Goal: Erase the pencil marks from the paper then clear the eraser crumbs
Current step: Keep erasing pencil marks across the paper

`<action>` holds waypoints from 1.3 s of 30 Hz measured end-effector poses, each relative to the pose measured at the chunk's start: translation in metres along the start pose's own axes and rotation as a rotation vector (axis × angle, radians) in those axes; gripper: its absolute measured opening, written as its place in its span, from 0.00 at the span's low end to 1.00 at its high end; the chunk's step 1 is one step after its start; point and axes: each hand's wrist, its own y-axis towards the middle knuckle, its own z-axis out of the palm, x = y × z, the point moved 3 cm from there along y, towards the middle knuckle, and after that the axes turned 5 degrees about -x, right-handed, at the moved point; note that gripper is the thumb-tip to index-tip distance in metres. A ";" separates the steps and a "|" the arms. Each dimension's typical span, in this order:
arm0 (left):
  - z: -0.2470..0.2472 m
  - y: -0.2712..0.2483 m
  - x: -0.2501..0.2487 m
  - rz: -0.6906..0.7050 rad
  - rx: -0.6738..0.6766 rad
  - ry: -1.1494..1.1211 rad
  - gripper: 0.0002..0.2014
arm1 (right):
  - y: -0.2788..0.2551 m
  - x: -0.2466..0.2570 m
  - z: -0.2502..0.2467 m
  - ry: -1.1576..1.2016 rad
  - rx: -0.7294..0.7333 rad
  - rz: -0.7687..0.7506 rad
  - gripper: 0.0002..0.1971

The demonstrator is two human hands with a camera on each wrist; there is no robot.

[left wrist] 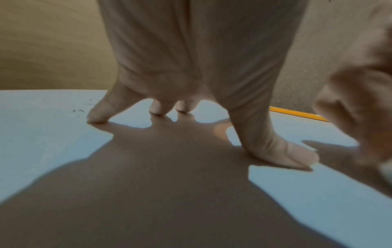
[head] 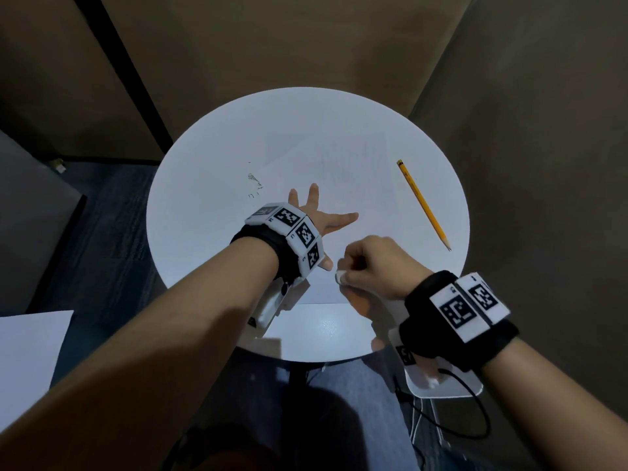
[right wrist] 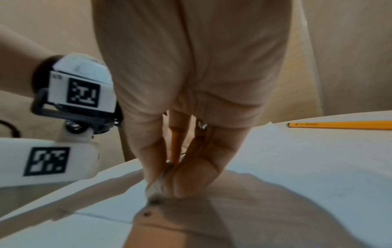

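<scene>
Left hand: the left hand (head: 317, 215) lies spread on the paper (head: 356, 185), fingers straight and splayed; in the left wrist view the fingertips (left wrist: 96, 115) press down on the sheet with the palm arched above it.
Right hand: the right hand (head: 375, 265) is curled into a loose fist just beside the left thumb, thumb and fingers pinching a small white eraser (head: 339, 277).
Eraser: its tip touches the paper at the near edge of the sheet, directly below the right hand's knuckles; in the right wrist view it shows as a blurred pale stub (right wrist: 156, 189) between the pinching fingers.
Paper: a white sheet lying flat on the round white table (head: 210, 253), under the left hand and reaching past its fingertips; faint grey marks show beyond the left fingers.
Eraser crumbs: dark specks (head: 255, 183) lie on the table, just outside the left hand's little finger and off the sheet.
Pencil: a yellow pencil (head: 423, 203) lies on the table beyond the right hand, apart from both hands, its point toward the person.
</scene>
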 end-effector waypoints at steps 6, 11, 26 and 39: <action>0.001 0.000 -0.001 0.001 0.002 -0.004 0.52 | 0.005 0.002 -0.005 0.006 -0.013 0.002 0.04; 0.000 0.000 0.000 0.010 0.005 -0.001 0.51 | -0.007 -0.004 -0.001 -0.020 0.118 0.008 0.12; 0.003 0.005 0.003 0.018 -0.011 -0.017 0.52 | 0.000 -0.005 -0.003 0.108 -0.074 0.029 0.05; 0.003 0.005 0.004 0.018 -0.020 -0.023 0.52 | -0.008 -0.008 0.000 0.025 0.058 -0.009 0.09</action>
